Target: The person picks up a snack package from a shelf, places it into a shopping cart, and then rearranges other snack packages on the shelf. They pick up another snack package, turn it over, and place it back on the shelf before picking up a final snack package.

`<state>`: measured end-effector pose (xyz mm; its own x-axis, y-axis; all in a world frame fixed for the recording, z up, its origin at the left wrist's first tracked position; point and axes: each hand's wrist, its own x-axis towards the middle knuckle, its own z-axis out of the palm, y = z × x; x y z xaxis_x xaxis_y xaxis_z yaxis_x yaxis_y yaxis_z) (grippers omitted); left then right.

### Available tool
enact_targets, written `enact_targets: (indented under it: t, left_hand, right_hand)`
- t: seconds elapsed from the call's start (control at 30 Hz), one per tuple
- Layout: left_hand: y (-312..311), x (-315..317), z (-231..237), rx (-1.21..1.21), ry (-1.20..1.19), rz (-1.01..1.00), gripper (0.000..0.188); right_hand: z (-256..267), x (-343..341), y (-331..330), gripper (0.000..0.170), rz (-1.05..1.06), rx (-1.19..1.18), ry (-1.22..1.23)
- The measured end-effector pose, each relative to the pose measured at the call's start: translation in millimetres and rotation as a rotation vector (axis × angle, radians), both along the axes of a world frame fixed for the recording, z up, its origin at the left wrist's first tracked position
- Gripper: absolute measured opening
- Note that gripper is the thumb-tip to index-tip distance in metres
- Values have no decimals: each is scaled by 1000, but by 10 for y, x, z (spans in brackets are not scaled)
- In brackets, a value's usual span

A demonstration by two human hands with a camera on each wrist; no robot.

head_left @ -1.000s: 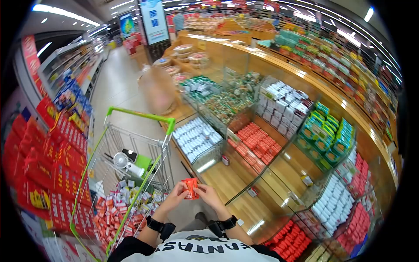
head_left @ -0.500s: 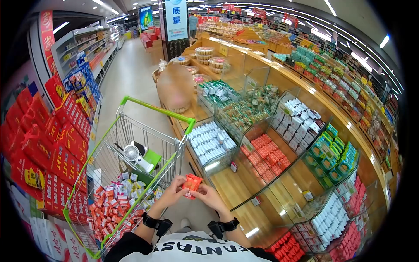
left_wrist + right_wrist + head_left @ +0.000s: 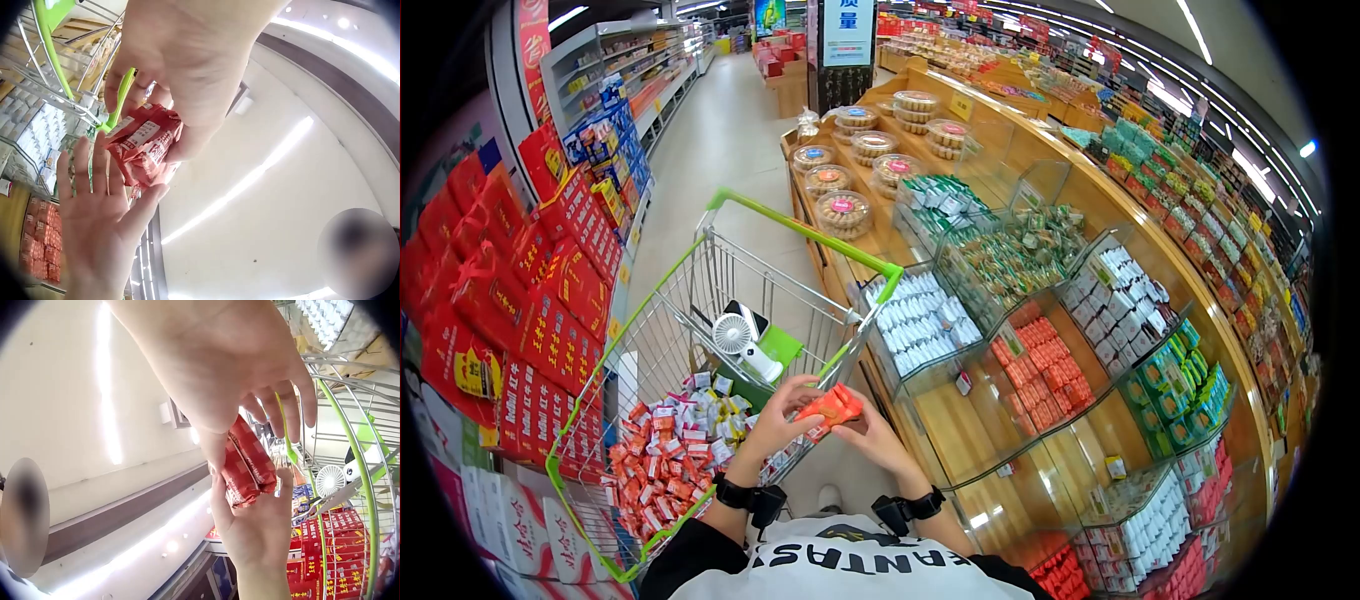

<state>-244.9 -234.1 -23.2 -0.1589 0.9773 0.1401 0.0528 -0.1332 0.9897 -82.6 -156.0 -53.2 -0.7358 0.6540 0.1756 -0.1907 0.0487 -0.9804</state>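
Observation:
A red snack packet (image 3: 832,408) is held up in front of the body, beside the cart's handle end. My left hand (image 3: 782,412) grips it, with the thumb at one side and the fingers at the other. Its white printed label shows on the packet (image 3: 147,140) in the left wrist view. My right hand (image 3: 875,440) is spread next to it, thumb touching the packet and fingers fairly straight. In the right wrist view, the packet's seam side (image 3: 247,465) faces the camera.
At left stands a cart with a green rim (image 3: 800,232), holding many small red and white packets (image 3: 665,465) and a white fan (image 3: 735,335). On the right, glass-walled bins hold white packets (image 3: 922,315) and red packets (image 3: 1040,375). Red gift boxes (image 3: 550,300) line the left.
The view has swung left, so the cart and bins sit further right. The packet has tilted and turned in my left hand, while my right fingers have loosened from it.

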Motion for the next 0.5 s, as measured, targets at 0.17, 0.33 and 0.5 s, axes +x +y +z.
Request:
enact_targets:
  t: [0.17, 0.33, 0.5]
  left_hand:
    - [-15, -242, 77, 5, 39, -7, 53]
    - [13, -531, -6, 2, 72, -31, 53]
    - [-33, -717, 47, 15, -5, -14, 52]
  right_hand:
    - [-2, -258, 37, 56, -43, -29, 6]
    - [-70, -482, 114, 50, -25, 3, -107]
    - [50, -709, 98, 47, 52, -19, -93]
